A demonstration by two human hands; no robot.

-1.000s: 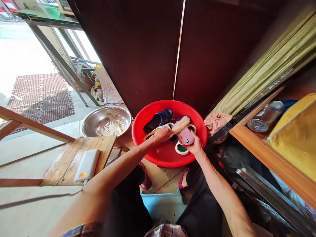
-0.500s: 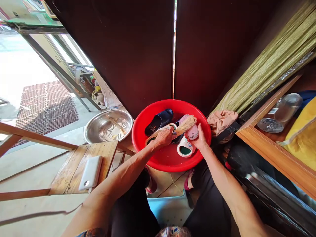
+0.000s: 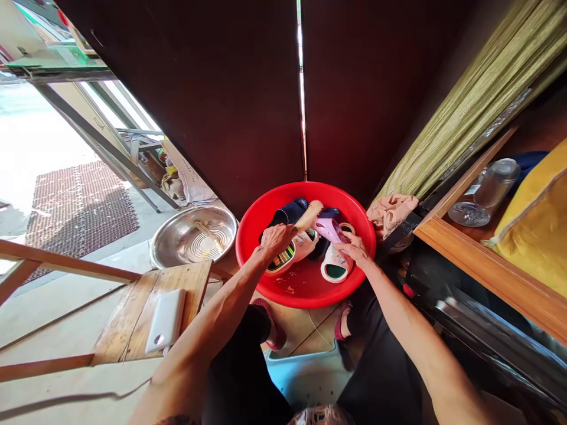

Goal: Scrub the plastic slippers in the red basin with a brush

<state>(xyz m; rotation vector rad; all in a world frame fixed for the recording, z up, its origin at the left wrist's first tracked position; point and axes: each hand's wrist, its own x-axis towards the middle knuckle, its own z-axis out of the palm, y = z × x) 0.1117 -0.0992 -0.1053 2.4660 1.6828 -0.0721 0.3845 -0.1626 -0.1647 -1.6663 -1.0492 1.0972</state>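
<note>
Above the red basin (image 3: 305,289), the left hand (image 3: 277,241) gripped a scrub brush (image 3: 309,215); the right hand (image 3: 354,251) held a light, slippery-looking pink slipper (image 3: 330,230) by its strap

Left hand (image 3: 277,241) balled in a fist, right hand (image 3: 354,251) palm down

The bare left arm (image 3: 212,336) angles up from the lower left, knuckles on top; the bare right arm (image 3: 420,342) comes in from the lower right, wrist gently bent, fingers (image 3: 349,239) stretched forward and slightly curved (the two hands sit near each other, not touching).
</note>
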